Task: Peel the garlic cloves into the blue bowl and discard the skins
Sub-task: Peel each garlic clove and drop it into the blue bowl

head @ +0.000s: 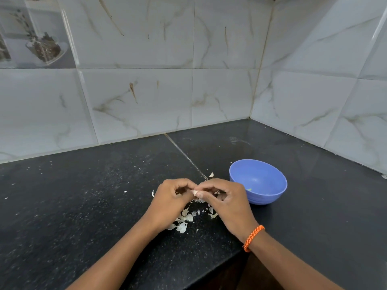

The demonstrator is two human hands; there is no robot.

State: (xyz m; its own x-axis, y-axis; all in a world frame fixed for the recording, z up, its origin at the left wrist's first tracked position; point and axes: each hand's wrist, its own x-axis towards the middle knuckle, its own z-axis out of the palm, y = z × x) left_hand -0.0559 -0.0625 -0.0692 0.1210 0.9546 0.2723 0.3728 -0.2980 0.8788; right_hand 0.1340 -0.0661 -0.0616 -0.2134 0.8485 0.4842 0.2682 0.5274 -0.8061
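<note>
Garlic clove (196,193), pale and partly wrapped in skin, sits pinched between my two hands just above the black counter (83,206). My left hand (172,197) curls its fingers around it from the left, thumb and fingertips closed on the clove. My right hand (226,200) meets it from the other side, its fingers bent inward and pinching at the clove's skin, so both hands touch at the fingertips. How much of the clove is already bare I cannot tell, since my fingers hide most of it.

Below my hands, loose garlic skins (184,221) lie scattered on the counter, the thickest heap under my left wrist and smaller flakes nearer my right. One more scrap (211,175) lies just beyond my knuckles, beside the seam in the counter.

Just to the right of my right hand stands the blue bowl (258,182), upright, with only a few tiny specks showing inside. An orange braided band (253,237) circles my right wrist. Behind everything, pale marbled wall tiles (136,97) meet in a corner.
</note>
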